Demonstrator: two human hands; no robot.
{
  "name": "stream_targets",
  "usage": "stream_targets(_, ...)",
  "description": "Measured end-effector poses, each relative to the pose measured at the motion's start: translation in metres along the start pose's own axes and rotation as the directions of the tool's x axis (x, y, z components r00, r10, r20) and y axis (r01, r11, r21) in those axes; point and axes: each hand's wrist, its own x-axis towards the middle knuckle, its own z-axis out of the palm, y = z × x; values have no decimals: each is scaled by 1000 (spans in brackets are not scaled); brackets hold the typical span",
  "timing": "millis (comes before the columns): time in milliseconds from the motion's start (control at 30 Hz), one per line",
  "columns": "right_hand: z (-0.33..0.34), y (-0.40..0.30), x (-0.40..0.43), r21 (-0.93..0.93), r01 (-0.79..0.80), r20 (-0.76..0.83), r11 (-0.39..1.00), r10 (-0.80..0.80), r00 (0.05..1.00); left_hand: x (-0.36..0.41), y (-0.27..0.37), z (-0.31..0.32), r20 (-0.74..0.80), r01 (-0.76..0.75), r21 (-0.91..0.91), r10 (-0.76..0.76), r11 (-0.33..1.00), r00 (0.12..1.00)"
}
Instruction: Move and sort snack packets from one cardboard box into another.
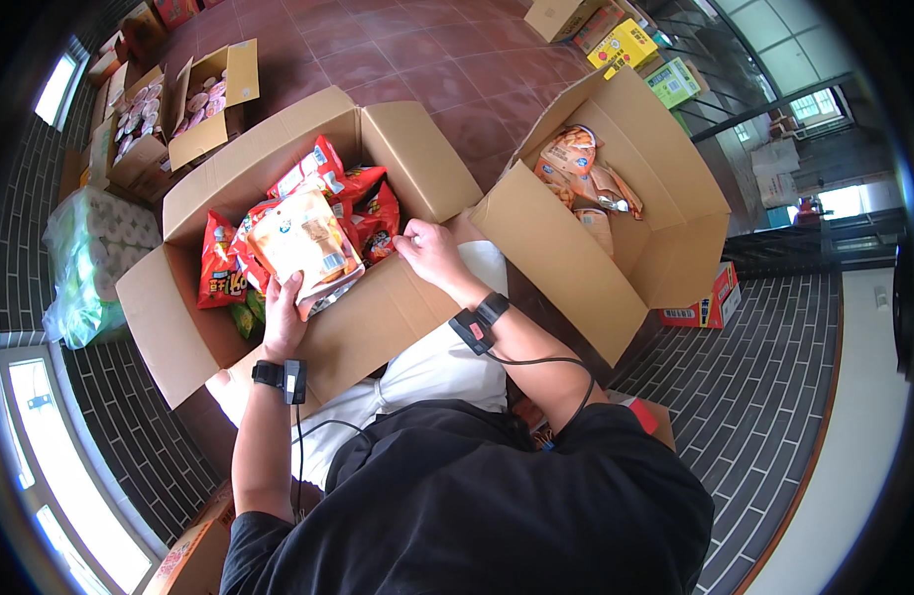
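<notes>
My left hand grips the lower edge of an orange and cream snack pouch, holding it over an open cardboard box. Beneath and around the pouch lie several red snack bags, with a green bag partly hidden near the box's front wall. My right hand is at the box's right side, its fingers curled together near the rim; whether something small is between them cannot be told. Another open cardboard box, to the right, holds several orange snack pouches.
Open cartons of pink-lidded cups stand at the upper left, above plastic-wrapped rolls. Yellow and green cartons are at the upper right. A red carton sits behind the right box, near the tiled wall.
</notes>
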Motion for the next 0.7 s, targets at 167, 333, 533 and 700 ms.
stream_targets(167,-4,-1,-2,-23,11,-18,1000,-11,1000,-1,0,6,-60,31,7,-31,999,998)
stream_targets(333,-4,-7,-2,-45,-2,10,999,3,1000,1,-4,-4,-69,12,22,-10,1000,998)
stream_targets(533,7,4,-1,47,34,-8,998,-34,999,-4,3,0,0,-19,11,19,1000,1000)
stream_targets(700,4,18,0,6,64,-34,998,-64,997,1,0,13,43,-36,-35,38,999,998)
